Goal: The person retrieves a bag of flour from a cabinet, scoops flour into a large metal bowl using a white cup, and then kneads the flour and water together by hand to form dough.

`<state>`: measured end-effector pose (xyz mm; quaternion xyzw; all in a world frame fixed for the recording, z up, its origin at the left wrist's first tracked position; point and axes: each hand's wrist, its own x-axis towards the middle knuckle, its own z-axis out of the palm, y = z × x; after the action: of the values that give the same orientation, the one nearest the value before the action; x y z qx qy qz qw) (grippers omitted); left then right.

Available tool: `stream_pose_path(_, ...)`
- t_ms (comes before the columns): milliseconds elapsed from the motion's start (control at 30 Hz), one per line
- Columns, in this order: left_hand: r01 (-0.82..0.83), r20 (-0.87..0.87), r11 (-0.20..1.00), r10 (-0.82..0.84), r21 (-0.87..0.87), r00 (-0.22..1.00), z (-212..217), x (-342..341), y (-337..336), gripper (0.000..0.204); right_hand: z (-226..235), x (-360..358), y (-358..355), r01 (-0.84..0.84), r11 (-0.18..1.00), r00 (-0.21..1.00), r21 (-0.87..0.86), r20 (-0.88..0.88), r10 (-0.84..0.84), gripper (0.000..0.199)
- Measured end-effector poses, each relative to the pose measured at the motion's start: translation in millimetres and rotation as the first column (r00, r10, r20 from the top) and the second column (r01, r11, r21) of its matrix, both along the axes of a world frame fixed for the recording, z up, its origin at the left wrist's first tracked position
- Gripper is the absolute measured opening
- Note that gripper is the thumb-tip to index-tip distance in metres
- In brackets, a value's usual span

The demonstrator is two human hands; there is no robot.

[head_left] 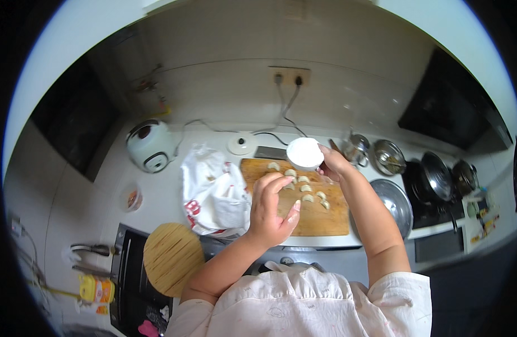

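My right hand grips the rim of a small bowl with white, flour-like contents, held above the far edge of a wooden cutting board. Several pale crescent-shaped dumplings lie in loose rows on the board. Over the board's left part hovers my left hand, palm turned inward, fingers curved and thumb apart, with nothing in it. White traces show on its fingertips. That hand hides part of the board and perhaps some dumplings.
Left of the board lies a crumpled white cloth with red print. Beyond are a lid and a pale green rice cooker. A round wooden board sits over the sink. Rightward are a metal basin and a lidded pan.
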<state>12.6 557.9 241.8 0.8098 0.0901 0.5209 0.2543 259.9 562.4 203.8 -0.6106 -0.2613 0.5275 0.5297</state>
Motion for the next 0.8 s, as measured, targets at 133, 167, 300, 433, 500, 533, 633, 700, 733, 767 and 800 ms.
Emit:
stream_pose_path(133, 0.129, -0.046, 0.987, -0.134, -0.098, 0.99, -27, 63, -10, 0.048, -62, 73, -77, 0.265, 0.964, 0.964, 0.011, -0.033, -0.265, 0.036)
stream_pose_path(167, 0.161, -0.059, 0.978, -0.17, -0.132, 0.984, -35, 79, -12, 0.047, -77, 91, -100, 0.318, 0.948, 0.947, -0.028, -0.027, -0.319, 0.035)
stream_pose_path(300, 0.194, -0.161, 0.948, -0.239, -0.253, 0.958, -64, 127, -19, 0.046, -146, 156, -197, 0.555, 0.828, 0.83, -0.075, -0.019, -0.558, 0.035)
stream_pose_path(433, 0.178, -0.252, 0.913, -0.282, -0.368, 0.926, -92, 157, -22, 0.044, -196, 194, -273, 0.771, 0.576, 0.629, -0.271, 0.18, -0.756, 0.036)
stream_pose_path(500, 0.162, -0.284, 0.902, -0.289, -0.399, 0.914, -106, 168, -24, 0.044, -212, 201, -298, 0.804, 0.525, 0.593, -0.279, 0.309, -0.743, 0.041)
stream_pose_path(533, 0.156, -0.295, 0.904, -0.287, -0.399, 0.911, -110, 173, -24, 0.044, -222, 204, -306, 0.831, 0.484, 0.555, -0.272, 0.368, -0.746, 0.045)
stream_pose_path(633, 0.14, -0.329, 0.907, -0.283, -0.396, 0.901, -126, 185, -24, 0.044, -249, 218, -333, 0.849, 0.452, 0.506, -0.273, 0.669, -0.545, 0.056)
stream_pose_path(700, 0.132, -0.342, 0.9, -0.288, -0.415, 0.894, -131, 187, -22, 0.044, -248, 213, -330, 0.855, 0.455, 0.406, -0.248, 0.867, -0.29, 0.061)
stream_pose_path(733, 0.131, -0.346, 0.895, -0.296, -0.427, 0.89, -135, 189, -22, 0.044, -242, 208, -327, 0.843, 0.473, 0.404, -0.256, 0.882, -0.242, 0.061)
stream_pose_path(767, 0.129, -0.361, 0.892, -0.302, -0.433, 0.882, -136, 190, -22, 0.043, -238, 205, -325, 0.832, 0.489, 0.398, -0.263, 0.896, -0.195, 0.061)
stream_pose_path(800, 0.119, -0.37, 0.89, -0.301, -0.441, 0.879, -138, 189, -21, 0.043, -231, 202, -320, 0.818, 0.51, 0.39, -0.267, 0.909, -0.149, 0.061)
